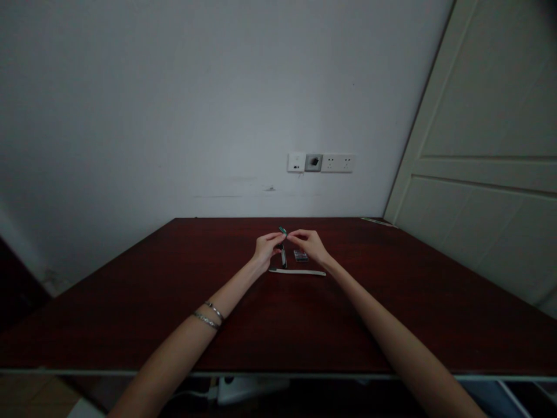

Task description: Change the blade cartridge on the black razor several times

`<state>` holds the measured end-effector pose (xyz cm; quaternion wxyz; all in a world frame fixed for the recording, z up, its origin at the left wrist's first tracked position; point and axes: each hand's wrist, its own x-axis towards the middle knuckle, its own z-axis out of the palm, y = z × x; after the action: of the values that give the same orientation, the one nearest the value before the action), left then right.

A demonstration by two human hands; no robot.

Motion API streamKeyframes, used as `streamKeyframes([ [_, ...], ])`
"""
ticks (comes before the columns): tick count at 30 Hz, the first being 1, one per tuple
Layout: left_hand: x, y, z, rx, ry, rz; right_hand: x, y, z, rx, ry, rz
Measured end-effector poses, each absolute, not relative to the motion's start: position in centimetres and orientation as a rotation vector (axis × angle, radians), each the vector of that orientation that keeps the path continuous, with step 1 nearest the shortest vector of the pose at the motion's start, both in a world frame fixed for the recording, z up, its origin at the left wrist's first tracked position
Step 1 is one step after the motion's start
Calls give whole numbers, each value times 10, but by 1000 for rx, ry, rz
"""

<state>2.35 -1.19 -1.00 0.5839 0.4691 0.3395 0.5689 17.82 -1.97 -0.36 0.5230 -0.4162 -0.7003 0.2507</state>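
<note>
Over the far middle of the table, my left hand [265,249] pinches a small green piece [282,230] between thumb and fingers. From the right, my right hand [310,242] is closed in a pinch at the lower end of the same piece, the two sets of fingertips almost meeting. Just below my left fingers is a narrow dark-and-white object [284,256]; whether the hand touches it I cannot tell. Nearer to me, a thin pale strip [300,272] lies crosswise on the table. Under my right hand sits a small clear flat case [300,256], its contents too small to make out.
The dark red tabletop [130,302] runs back to a white wall bearing sockets [337,163]. A pale panelled door [487,168] stands along the right side. A flat thin strip [379,222] lies at the back right corner. Beneath the front edge are a white device [248,389] and a cable.
</note>
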Motion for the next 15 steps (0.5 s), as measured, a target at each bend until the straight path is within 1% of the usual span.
streamKeyframes([
  [4,25,-12,-12,1127,788,1319,178,-20,-4,-1010,-1683,574],
  [8,23,-9,-11,1216,804,1347,183,-18,-2,-980,-1742,461],
  [12,14,-2,-6,1423,833,1444,193,-16,0,-988,-1829,377],
  [15,8,1,-3,1585,880,1427,200,-17,0,-992,-1913,344],
])
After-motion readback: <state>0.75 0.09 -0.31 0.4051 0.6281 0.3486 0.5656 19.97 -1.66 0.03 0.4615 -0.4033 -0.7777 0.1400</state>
